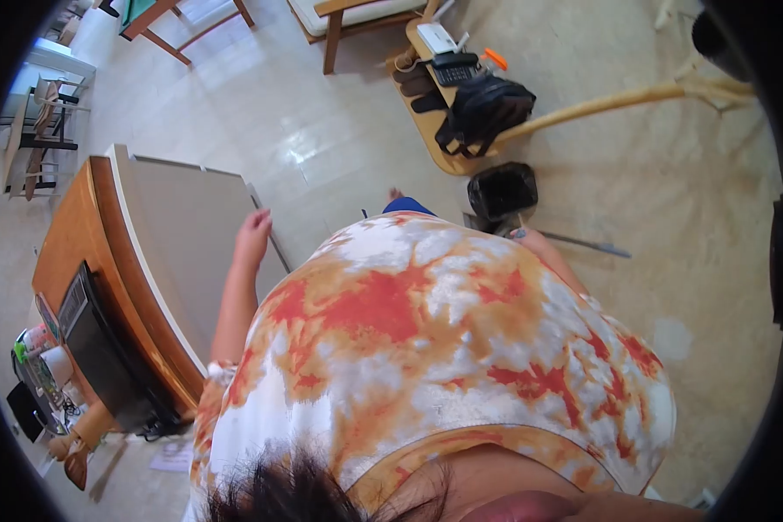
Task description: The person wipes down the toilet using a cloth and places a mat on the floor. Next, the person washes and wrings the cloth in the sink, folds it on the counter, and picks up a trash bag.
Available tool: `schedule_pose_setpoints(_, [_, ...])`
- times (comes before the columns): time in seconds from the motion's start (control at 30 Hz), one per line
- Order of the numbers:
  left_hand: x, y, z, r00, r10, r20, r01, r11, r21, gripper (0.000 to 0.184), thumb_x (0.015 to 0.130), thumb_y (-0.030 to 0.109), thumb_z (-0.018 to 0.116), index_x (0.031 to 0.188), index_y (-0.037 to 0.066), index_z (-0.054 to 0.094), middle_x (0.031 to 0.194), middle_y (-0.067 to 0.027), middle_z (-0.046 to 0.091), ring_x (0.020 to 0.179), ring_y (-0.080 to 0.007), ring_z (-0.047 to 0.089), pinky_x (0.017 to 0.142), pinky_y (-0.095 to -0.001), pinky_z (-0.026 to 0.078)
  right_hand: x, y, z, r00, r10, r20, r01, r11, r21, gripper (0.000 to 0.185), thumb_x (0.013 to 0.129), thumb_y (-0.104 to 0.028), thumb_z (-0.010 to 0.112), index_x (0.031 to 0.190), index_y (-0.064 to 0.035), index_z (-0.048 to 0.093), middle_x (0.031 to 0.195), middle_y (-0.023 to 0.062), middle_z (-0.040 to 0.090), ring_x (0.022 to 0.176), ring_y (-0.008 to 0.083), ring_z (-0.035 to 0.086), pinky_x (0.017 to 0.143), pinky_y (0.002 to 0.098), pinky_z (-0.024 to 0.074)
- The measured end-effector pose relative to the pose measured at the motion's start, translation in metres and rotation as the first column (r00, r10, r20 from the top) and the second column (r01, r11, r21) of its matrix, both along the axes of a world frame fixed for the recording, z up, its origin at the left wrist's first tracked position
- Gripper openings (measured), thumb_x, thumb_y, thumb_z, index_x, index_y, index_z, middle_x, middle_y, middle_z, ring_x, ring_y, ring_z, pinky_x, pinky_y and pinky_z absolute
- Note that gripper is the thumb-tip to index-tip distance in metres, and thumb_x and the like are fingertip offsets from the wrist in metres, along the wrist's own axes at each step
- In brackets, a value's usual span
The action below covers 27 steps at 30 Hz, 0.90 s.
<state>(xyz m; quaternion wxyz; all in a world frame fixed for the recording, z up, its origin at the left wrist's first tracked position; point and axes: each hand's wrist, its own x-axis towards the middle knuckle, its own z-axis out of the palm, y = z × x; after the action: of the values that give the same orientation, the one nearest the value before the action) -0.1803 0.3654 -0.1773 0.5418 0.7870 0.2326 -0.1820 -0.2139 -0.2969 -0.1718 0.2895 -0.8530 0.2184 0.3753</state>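
A pale, glossy floor (322, 109) with faint joints and patches of reflected light spreads through the room. The left hand (254, 228) is raised with its fingers curled closed, nothing visible in it, near the edge of a large light-grey panel (196, 213). Beside that panel runs a brown wooden surface (113, 252) carrying a black monitor (104, 348). The right hand (528, 236) is partly hidden by the tie-dyed white, orange and red shirt (444, 322); whether it grips anything cannot be told. Just beyond it, an open black plastic bin (505, 193) stands on the floor, with a long, thin grey bar (587, 244) close by. Past the bin, a light wooden bench with rounded ends (428, 130) bears a black backpack (487, 109), a black desk phone (454, 71) and a flat white box (437, 37). A green-topped wooden table (139, 16) stands farther off.
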Motion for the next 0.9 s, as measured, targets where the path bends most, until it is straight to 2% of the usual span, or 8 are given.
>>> schedule_pose_setpoints(0.03, [0.047, -0.007, 0.015, 0.994, -0.049, 0.102, 0.044, 0.998, 0.051, 0.035, 0.090, 0.020, 0.057, 0.121, 0.005, 0.058, 0.103, -0.0053, 0.064, 0.091, -0.0140, 0.058, 0.081, -0.0275, 0.046, 0.013, 0.008, 0.005, 0.960, -0.281, -0.013, 0.277, 0.937, 0.213, 0.040, 0.076, -0.016, 0.074, 0.111, -0.0033, 0.060, 0.086, 0.0080, 0.064, 0.080, 0.0192, 0.061, 0.075, 0.0319, 0.0493])
schedule_pose_setpoints(0.17, [0.184, -0.047, 0.077, 0.966, -0.022, 0.256, 0.026, 1.000, -0.011, 0.032, 0.089, 0.021, 0.059, 0.119, 0.007, 0.060, 0.101, -0.0045, 0.064, 0.093, -0.0124, 0.058, 0.084, -0.0272, 0.046, 0.115, 0.043, 0.019, 0.845, -0.532, -0.050, 0.510, 0.777, 0.369, 0.035, 0.079, -0.013, 0.072, 0.110, -0.0051, 0.060, 0.079, 0.0020, 0.059, 0.073, 0.0125, 0.056, 0.068, 0.0280, 0.0480])
schedule_pose_setpoints(0.37, [0.264, -0.071, 0.131, 0.982, -0.100, 0.158, 0.142, 0.950, -0.279, 0.051, 0.087, 0.025, 0.061, 0.135, 0.012, 0.047, 0.127, -0.0048, 0.053, 0.106, -0.0155, 0.052, 0.086, -0.0300, 0.043, 0.362, 0.159, 0.013, 0.963, -0.239, 0.122, 0.128, 0.809, 0.574, 0.034, 0.083, -0.021, 0.070, 0.112, -0.0068, 0.058, 0.085, 0.0012, 0.060, 0.073, 0.0112, 0.055, 0.063, 0.0279, 0.0469])
schedule_pose_setpoints(0.43, [0.270, -0.060, 0.151, 0.993, -0.049, 0.104, 0.079, 0.946, -0.316, 0.072, 0.083, 0.028, 0.067, 0.145, 0.018, 0.031, 0.144, -0.0080, 0.035, 0.119, -0.0232, 0.046, 0.086, -0.0343, 0.045, 0.433, 0.248, 0.050, 0.995, -0.076, 0.072, 0.015, 0.782, 0.623, 0.031, 0.085, -0.021, 0.068, 0.112, -0.0091, 0.059, 0.087, 0.0017, 0.059, 0.072, 0.0108, 0.056, 0.062, 0.0272, 0.0466])
schedule_pose_setpoints(0.57, [0.270, 0.004, 0.169, 0.985, 0.144, 0.095, -0.092, 0.904, -0.418, 0.101, 0.073, 0.037, 0.077, 0.150, 0.019, 0.013, 0.152, -0.0142, 0.016, 0.136, -0.0346, 0.029, 0.095, -0.0437, 0.042, 0.529, 0.430, 0.108, 0.976, 0.217, -0.011, -0.097, 0.479, 0.872, 0.038, 0.081, -0.010, 0.061, 0.118, -0.0077, 0.055, 0.097, 0.0044, 0.059, 0.080, 0.0153, 0.060, 0.069, 0.0300, 0.0509])
schedule_pose_setpoints(0.7, [0.301, 0.078, 0.169, 0.868, 0.484, 0.113, -0.329, 0.729, -0.600, 0.096, 0.078, 0.032, 0.072, 0.150, 0.026, 0.008, 0.153, -0.0101, 0.011, 0.139, -0.0302, 0.017, 0.091, -0.0510, 0.042, 0.564, 0.584, 0.159, 0.897, 0.429, -0.107, 0.028, 0.186, 0.982, 0.045, 0.080, -0.011, 0.050, 0.125, -0.0043, 0.049, 0.105, 0.0122, 0.059, 0.101, 0.0240, 0.061, 0.087, 0.0366, 0.0501])
schedule_pose_setpoints(0.8, [0.362, 0.134, 0.172, 0.775, 0.627, 0.074, -0.400, 0.578, -0.712, 0.094, 0.080, 0.034, 0.071, 0.149, 0.027, 0.007, 0.151, -0.0099, 0.017, 0.135, -0.0300, 0.028, 0.091, -0.0518, 0.043, 0.578, 0.657, 0.181, 0.838, 0.516, -0.181, 0.225, -0.025, 0.974, 0.052, 0.078, -0.014, 0.049, 0.128, 0.0000, 0.044, 0.115, 0.0181, 0.056, 0.111, 0.0317, 0.055, 0.099, 0.0438, 0.0428])
schedule_pose_setpoints(0.9, [0.421, 0.193, 0.173, 0.882, 0.463, 0.090, -0.151, 0.459, -0.876, 0.065, 0.085, 0.034, 0.068, 0.137, 0.014, 0.036, 0.123, -0.0055, 0.052, 0.107, -0.0181, 0.055, 0.079, -0.0385, 0.051, 0.614, 0.714, 0.195, 0.842, 0.503, -0.197, 0.309, -0.150, 0.939, 0.052, 0.079, -0.013, 0.050, 0.128, 0.0010, 0.043, 0.118, 0.0199, 0.055, 0.116, 0.0341, 0.051, 0.104, 0.0463, 0.0376])
